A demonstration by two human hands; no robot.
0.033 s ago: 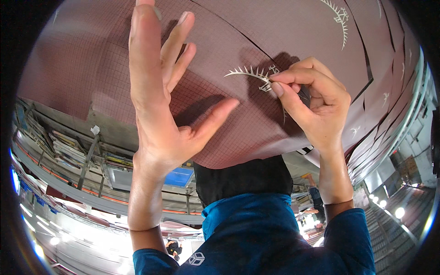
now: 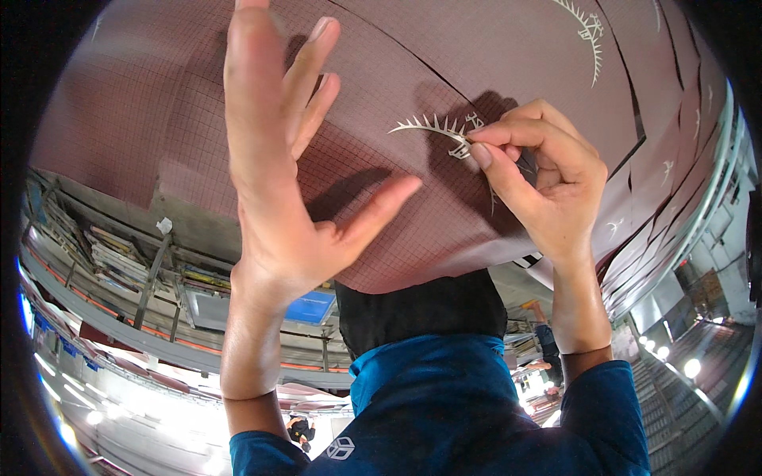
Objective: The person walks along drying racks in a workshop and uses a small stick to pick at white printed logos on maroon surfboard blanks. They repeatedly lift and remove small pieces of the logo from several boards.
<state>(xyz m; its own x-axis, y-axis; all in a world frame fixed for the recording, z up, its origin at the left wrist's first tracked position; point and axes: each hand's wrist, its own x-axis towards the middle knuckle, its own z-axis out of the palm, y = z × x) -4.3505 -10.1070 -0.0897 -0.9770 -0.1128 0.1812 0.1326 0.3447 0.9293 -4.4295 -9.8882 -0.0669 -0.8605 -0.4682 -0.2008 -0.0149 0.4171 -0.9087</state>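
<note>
we see the right hand (image 2: 548, 182) pinch its grip on a white spiky cut-out (image 2: 432, 127) lying on the maroon gridded sheet (image 2: 159, 119); the left hand (image 2: 286, 182) stays open, fingers spread flat against it

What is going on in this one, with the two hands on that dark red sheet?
A person in a blue top works on a dark red gridded sheet. The left hand is open, fingers spread, against the sheet. The right hand pinches the end of a pale, toothed, curved strip between thumb and forefinger, the strip lying on the sheet. A similar strip sits on a neighbouring panel at upper right. Shelving shows beyond.
</note>
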